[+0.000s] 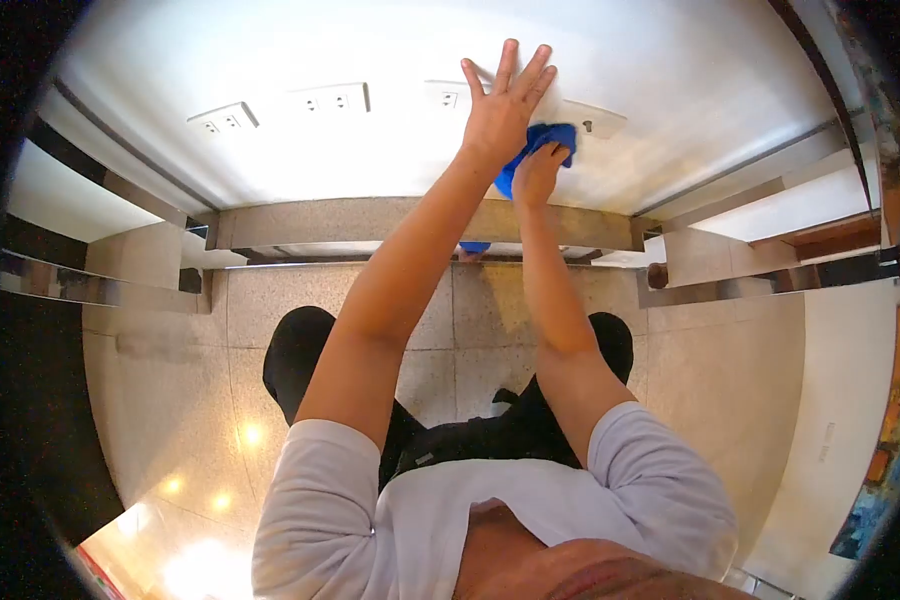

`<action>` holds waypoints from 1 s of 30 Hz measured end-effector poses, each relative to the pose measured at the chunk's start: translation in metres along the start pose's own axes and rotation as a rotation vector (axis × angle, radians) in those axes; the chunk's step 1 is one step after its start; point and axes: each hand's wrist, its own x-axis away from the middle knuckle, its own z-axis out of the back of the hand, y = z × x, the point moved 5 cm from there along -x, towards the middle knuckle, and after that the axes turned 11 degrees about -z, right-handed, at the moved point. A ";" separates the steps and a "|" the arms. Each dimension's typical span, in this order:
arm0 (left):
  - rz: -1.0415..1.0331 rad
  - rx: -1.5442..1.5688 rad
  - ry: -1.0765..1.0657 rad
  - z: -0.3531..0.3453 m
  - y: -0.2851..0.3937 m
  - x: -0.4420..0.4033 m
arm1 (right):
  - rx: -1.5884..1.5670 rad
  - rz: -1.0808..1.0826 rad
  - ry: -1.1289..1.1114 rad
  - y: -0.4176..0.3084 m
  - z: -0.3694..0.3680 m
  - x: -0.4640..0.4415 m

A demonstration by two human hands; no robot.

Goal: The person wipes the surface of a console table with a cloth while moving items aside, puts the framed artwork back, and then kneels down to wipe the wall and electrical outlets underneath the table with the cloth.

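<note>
My left hand (510, 98) lies with its fingers spread against the white wall (390, 155), between two wall plates. Just below it, my right hand (537, 175) grips a bunched blue cloth (552, 134) and presses it to the wall. A socket plate (442, 95) is partly hidden behind my left hand. To the right of the cloth sits another wall plate (600, 122) with a dark opening in it.
Two more socket plates, a middle one (332, 98) and a far-left one (222, 119), are on the wall. A speckled stone ledge (320, 222) runs along its foot. Metal-edged shelves flank both sides, left (100, 285) and right (760, 285). Tiled floor (340, 290) lies below.
</note>
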 end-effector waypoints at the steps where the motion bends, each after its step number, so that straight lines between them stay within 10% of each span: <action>1: 0.001 -0.038 -0.020 0.001 0.000 -0.001 | -0.023 -0.066 -0.069 -0.003 0.009 0.009; 10: -0.004 0.067 0.037 0.003 -0.001 0.000 | -0.105 -0.013 -0.018 -0.021 0.018 0.000; 15: -0.004 0.034 -0.017 0.006 -0.003 -0.002 | -0.304 -0.395 0.032 0.092 0.002 0.001; 24: 0.011 0.085 -0.019 0.004 0.000 -0.002 | -1.940 -0.993 -0.552 0.125 -0.057 -0.063; 30: 0.008 0.052 -0.051 0.004 0.000 -0.001 | -1.787 -0.834 -0.325 0.040 -0.007 -0.019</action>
